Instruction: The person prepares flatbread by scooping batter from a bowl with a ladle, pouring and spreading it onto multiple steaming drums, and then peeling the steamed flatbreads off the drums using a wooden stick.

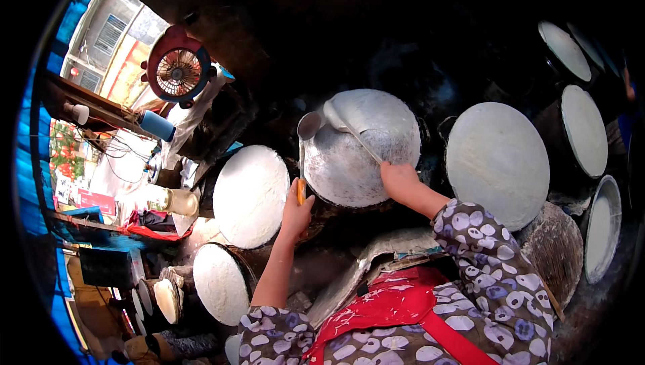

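In my left hand (296,216) is a metal ladle (309,125) with an orange grip, its bowl beside the left rim of a round griddle (347,171). My right hand (403,183), over the griddle's near right part, grips the thin handle of a long-handled spreader (362,139). Its pale, rounded head is at the griddle's far left part. A wet-looking whitish layer of batter (375,105) covers the far part of the griddle, while the nearer surface shows as scuffed grey metal. Whether the spreader's head touches the layer, I cannot tell.
Round pans with white surfaces stand at left (251,196) and right (496,163), close to my arms. A bristly round lid or mat (552,251) is at lower right. A red fan (177,70) is at upper left. Much of the far area is too dark to read.
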The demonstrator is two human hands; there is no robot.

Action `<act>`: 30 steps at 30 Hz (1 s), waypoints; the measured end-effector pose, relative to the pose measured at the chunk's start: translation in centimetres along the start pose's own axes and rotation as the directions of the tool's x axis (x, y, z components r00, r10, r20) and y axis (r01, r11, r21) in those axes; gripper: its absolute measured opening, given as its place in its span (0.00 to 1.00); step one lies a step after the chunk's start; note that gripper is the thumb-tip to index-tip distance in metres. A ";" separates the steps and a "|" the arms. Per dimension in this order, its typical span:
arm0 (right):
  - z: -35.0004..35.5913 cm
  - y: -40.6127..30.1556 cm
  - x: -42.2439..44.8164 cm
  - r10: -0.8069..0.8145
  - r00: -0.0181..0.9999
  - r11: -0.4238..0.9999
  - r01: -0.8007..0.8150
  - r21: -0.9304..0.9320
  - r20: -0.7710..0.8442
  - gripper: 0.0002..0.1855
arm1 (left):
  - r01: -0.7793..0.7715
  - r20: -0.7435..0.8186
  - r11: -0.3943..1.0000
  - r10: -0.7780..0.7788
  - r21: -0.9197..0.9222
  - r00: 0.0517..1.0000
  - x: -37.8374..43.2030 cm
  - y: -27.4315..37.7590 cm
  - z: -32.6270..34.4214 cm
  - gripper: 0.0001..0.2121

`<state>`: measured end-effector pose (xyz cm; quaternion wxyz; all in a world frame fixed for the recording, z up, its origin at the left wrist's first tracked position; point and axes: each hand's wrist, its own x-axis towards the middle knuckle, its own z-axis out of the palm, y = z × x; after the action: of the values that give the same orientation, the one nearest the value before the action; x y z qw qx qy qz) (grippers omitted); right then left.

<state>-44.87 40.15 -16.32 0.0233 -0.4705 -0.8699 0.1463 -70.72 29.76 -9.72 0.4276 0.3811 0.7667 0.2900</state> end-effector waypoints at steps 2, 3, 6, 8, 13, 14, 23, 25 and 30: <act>-0.6 1.1 0.0 -0.033 0.998 0.999 0.035 0.028 -0.059 0.11 | 0.017 0.009 0.994 -0.016 -0.111 1.000 -1.1 -0.4 -0.9 0.31; -1.1 2.4 0.3 0.032 0.994 0.998 -0.027 0.052 -0.108 0.09 | 0.027 0.017 0.986 -0.024 -0.165 1.000 -1.6 -0.9 -1.2 0.32; 0.5 5.8 2.2 0.095 0.979 0.995 -0.096 0.001 -0.178 0.08 | 0.016 0.011 0.973 -0.013 -0.230 1.000 -1.9 -0.7 -1.0 0.29; 0.8 2.7 2.1 -0.068 0.986 0.995 0.056 -0.080 -0.150 0.07 | 0.026 0.008 0.966 -0.024 -0.259 1.000 -1.9 -0.8 -0.8 0.28; -2.1 2.4 0.9 -0.072 0.997 0.997 0.073 0.007 -0.033 0.06 | 0.092 -0.022 0.947 -0.103 -0.307 0.994 -3.6 -1.8 -1.8 0.22; -2.6 3.5 1.5 -0.035 0.995 0.997 0.041 0.058 -0.094 0.05 | 0.101 -0.019 0.940 -0.113 -0.326 0.993 -4.2 -2.1 -2.1 0.20; -2.0 3.1 1.4 -0.206 0.978 0.979 0.206 0.000 -0.022 0.04 | 0.138 0.025 0.904 -0.140 -0.405 0.990 -6.3 -2.3 -2.2 0.16; -2.5 5.9 3.0 -0.090 0.992 0.996 0.090 0.002 -0.091 0.06 | 0.162 0.030 0.890 -0.166 -0.427 0.986 -6.7 -2.7 -2.2 0.18; -1.7 4.2 4.7 -0.265 0.963 0.960 0.268 -0.084 0.043 0.05 | 0.194 0.038 0.860 -0.200 -0.472 0.979 -6.8 -2.8 -2.3 0.18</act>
<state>-43.77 46.59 -16.33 0.0081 -0.3471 -0.9313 0.1103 -71.31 22.35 -7.87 0.5305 0.1828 0.7100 0.4255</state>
